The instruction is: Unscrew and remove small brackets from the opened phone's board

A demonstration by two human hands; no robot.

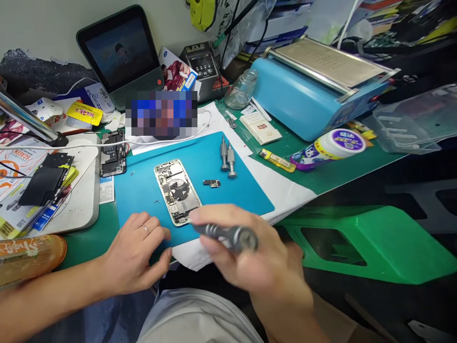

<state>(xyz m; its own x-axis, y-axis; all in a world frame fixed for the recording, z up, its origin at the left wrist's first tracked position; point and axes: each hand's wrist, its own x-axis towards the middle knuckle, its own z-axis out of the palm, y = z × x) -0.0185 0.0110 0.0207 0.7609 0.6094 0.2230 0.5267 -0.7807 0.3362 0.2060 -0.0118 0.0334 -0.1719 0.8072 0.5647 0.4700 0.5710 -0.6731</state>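
Gripping a gray screwdriver [230, 236] in the curled right hand [255, 262], near the bottom end of the open phone [185, 205]. Holding the left hand [137, 250] half open and empty at the near edge of the blue mat [200, 152]. Seeing the phone lying on the mat, left of 2 more screwdrivers [232, 163].

Soft, even light falls on the blue mat [243, 200], crossed near its far edge by a thin shadow; the lower right sinks into near-black. Highlights streak the chrome tube [30, 116]. The opened phone [183, 195] reads fairly crisp, while the right hand's grip [250, 257] and the screwdriver [228, 237] are blurred. Pixelation masks a patch below the dim smart display [121, 47]. Wide-angle distortion stretches the left-edge drink bottle [32, 257].
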